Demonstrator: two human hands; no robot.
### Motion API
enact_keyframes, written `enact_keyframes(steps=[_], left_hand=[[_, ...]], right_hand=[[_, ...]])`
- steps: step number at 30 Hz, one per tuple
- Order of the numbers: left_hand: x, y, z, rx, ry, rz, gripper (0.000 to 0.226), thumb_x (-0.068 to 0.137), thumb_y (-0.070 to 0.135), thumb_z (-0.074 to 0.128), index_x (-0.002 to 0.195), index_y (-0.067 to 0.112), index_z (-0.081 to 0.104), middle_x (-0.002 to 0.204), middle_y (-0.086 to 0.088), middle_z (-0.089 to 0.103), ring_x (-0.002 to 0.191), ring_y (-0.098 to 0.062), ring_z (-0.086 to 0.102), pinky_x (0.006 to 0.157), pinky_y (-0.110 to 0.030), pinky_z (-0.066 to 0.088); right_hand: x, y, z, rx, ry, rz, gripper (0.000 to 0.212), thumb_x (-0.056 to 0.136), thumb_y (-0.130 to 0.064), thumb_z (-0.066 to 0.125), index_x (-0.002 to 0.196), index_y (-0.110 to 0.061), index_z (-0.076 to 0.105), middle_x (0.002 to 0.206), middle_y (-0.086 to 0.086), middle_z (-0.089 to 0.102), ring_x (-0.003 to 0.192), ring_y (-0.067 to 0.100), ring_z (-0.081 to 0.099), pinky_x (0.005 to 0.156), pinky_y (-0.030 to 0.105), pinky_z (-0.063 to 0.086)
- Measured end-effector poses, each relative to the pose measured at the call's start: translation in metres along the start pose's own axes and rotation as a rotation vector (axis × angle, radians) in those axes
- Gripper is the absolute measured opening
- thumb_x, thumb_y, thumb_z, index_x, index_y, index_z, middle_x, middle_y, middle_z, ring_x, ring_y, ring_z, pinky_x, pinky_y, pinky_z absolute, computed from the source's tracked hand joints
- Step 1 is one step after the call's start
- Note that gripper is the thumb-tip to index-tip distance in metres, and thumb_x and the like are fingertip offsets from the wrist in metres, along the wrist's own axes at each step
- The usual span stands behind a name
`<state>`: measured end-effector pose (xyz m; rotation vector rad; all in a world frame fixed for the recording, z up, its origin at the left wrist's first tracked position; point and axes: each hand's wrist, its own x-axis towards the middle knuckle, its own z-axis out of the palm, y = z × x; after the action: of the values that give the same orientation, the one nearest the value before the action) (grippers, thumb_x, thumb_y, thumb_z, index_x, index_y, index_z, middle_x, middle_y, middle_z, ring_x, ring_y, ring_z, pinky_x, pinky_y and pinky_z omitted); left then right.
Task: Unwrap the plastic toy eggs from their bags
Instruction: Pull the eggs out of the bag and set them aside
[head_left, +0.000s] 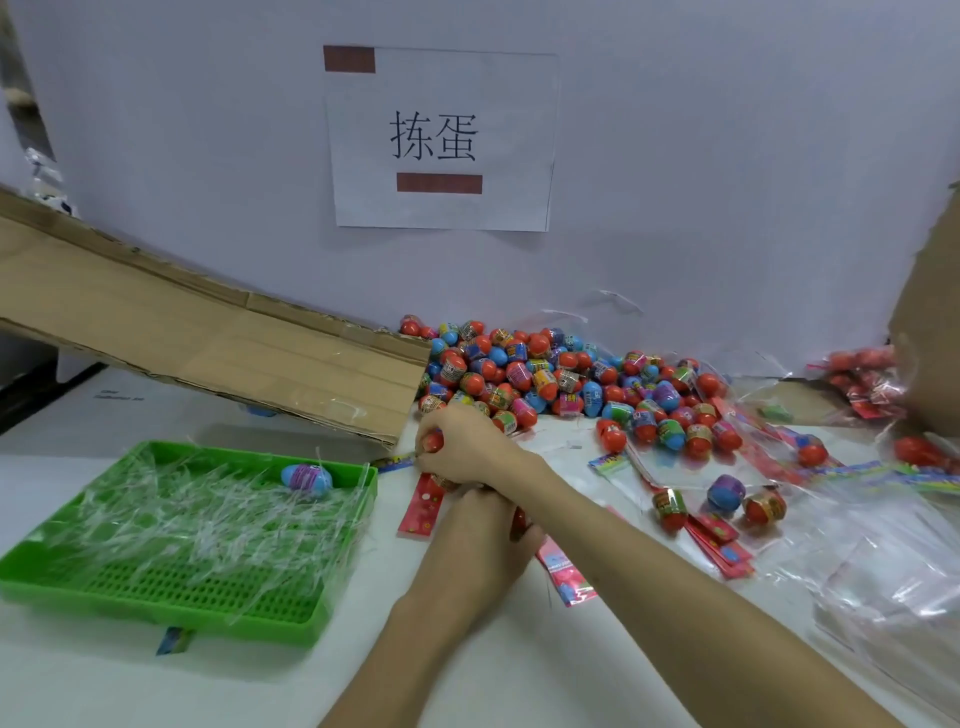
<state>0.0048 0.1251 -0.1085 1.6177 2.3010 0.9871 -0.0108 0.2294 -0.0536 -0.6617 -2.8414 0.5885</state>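
Presently, at the green tray's (156, 616) three o'clock, the right hand (462, 441) pinches a red egg (432, 441) while the left hand (478, 535) grips its bag (519, 521).

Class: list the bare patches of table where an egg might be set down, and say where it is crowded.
Bare: the table in front of the green tray; the strip between tray and cardboard flap. Crowded: the egg pile at the wall and the clear bags on the right.

The slotted plastic tray (249, 626) is bright green; the plastic egg (306, 480) in it is blue and purple. The heaped toy eggs (519, 374) are mostly red, some blue or green.
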Motion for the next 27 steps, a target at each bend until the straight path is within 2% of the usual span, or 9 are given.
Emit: enact_keyframes(steps=[3, 5, 9, 12, 15, 17, 19, 24, 27], left_hand=[[0.001, 0.005, -0.002, 0.026, 0.029, 0.017, 0.027, 0.094, 0.04, 0.066, 0.114, 0.021, 0.068, 0.106, 0.003, 0.069, 0.091, -0.014, 0.061, 0.073, -0.022, 0.041], [0.003, 0.004, -0.002, -0.042, 0.027, 0.069, 0.03, 0.094, 0.035, 0.067, 0.122, 0.026, 0.066, 0.117, 0.004, 0.069, 0.101, -0.012, 0.062, 0.081, -0.023, 0.048], [-0.001, 0.004, -0.007, -0.088, 0.019, 0.118, 0.025, 0.091, 0.032, 0.066, 0.116, 0.029, 0.068, 0.105, 0.004, 0.073, 0.095, -0.015, 0.065, 0.085, -0.034, 0.053], [-0.001, 0.003, -0.007, -0.1, 0.032, 0.131, 0.022, 0.091, 0.034, 0.07, 0.112, 0.031, 0.069, 0.098, 0.012, 0.071, 0.087, -0.005, 0.063, 0.078, -0.02, 0.051], [-0.001, 0.002, -0.009, -0.118, 0.052, 0.104, 0.022, 0.091, 0.035, 0.074, 0.111, 0.032, 0.069, 0.093, 0.019, 0.065, 0.083, 0.002, 0.059, 0.07, -0.004, 0.042], [0.0, 0.002, -0.009, -0.134, 0.072, 0.076, 0.023, 0.091, 0.034, 0.074, 0.112, 0.031, 0.069, 0.097, 0.017, 0.067, 0.086, 0.001, 0.059, 0.07, -0.001, 0.04], [-0.001, 0.002, -0.011, -0.153, 0.092, 0.041, 0.025, 0.091, 0.034, 0.074, 0.115, 0.029, 0.069, 0.101, 0.014, 0.07, 0.089, 0.0, 0.06, 0.07, 0.0, 0.039], [0.0, 0.0, -0.011, -0.144, 0.12, -0.003, 0.027, 0.091, 0.033, 0.075, 0.117, 0.027, 0.069, 0.102, 0.011, 0.071, 0.091, -0.004, 0.06, 0.074, -0.005, 0.042], [0.001, 0.0, -0.011, -0.123, 0.123, -0.008, 0.031, 0.091, 0.034, 0.075, 0.12, 0.027, 0.069, 0.107, 0.009, 0.072, 0.095, -0.006, 0.061, 0.083, -0.014, 0.047]], right_hand=[[-0.005, 0.01, -0.004, 0.072, 0.061, 0.003, 0.017, 0.089, -0.025, 0.076, 0.1, -0.012, 0.075, 0.101, 0.004, 0.071, 0.094, 0.019, 0.062, 0.084, 0.038, 0.055], [-0.01, 0.021, -0.01, 0.125, 0.134, 0.034, 0.013, 0.088, -0.025, 0.077, 0.095, -0.014, 0.075, 0.097, 0.001, 0.072, 0.09, 0.018, 0.063, 0.083, 0.04, 0.056], [-0.03, 0.05, -0.037, 0.239, 0.384, 0.081, 0.014, 0.089, -0.025, 0.078, 0.099, -0.016, 0.077, 0.094, -0.008, 0.072, 0.086, 0.007, 0.064, 0.082, 0.029, 0.055], [-0.055, 0.072, -0.059, 0.385, 0.465, 0.117, 0.016, 0.088, -0.027, 0.079, 0.104, -0.025, 0.077, 0.086, -0.018, 0.069, 0.078, -0.004, 0.066, 0.068, 0.012, 0.054], [-0.086, 0.091, -0.072, 0.805, 0.429, 0.199, 0.021, 0.085, -0.026, 0.081, 0.106, -0.025, 0.078, 0.093, -0.008, 0.075, 0.078, 0.007, 0.072, 0.064, 0.021, 0.058], [-0.106, 0.102, -0.074, 1.099, 0.362, 0.258, 0.025, 0.078, -0.028, 0.081, 0.102, -0.023, 0.078, 0.111, 0.008, 0.071, 0.091, 0.018, 0.069, 0.071, 0.029, 0.057], [-0.122, 0.112, -0.075, 1.244, 0.252, 0.315, 0.026, 0.075, -0.028, 0.082, 0.099, -0.021, 0.077, 0.119, 0.015, 0.064, 0.101, 0.024, 0.062, 0.08, 0.032, 0.056], [-0.131, 0.116, -0.074, 1.102, 0.02, 0.366, 0.028, 0.078, -0.035, 0.084, 0.099, -0.017, 0.079, 0.112, 0.013, 0.065, 0.089, 0.017, 0.064, 0.068, 0.022, 0.055], [-0.127, 0.108, -0.065, 1.043, -0.062, 0.416, 0.035, 0.071, -0.035, 0.082, 0.099, -0.015, 0.08, 0.116, 0.016, 0.069, 0.092, 0.019, 0.067, 0.071, 0.022, 0.056]])
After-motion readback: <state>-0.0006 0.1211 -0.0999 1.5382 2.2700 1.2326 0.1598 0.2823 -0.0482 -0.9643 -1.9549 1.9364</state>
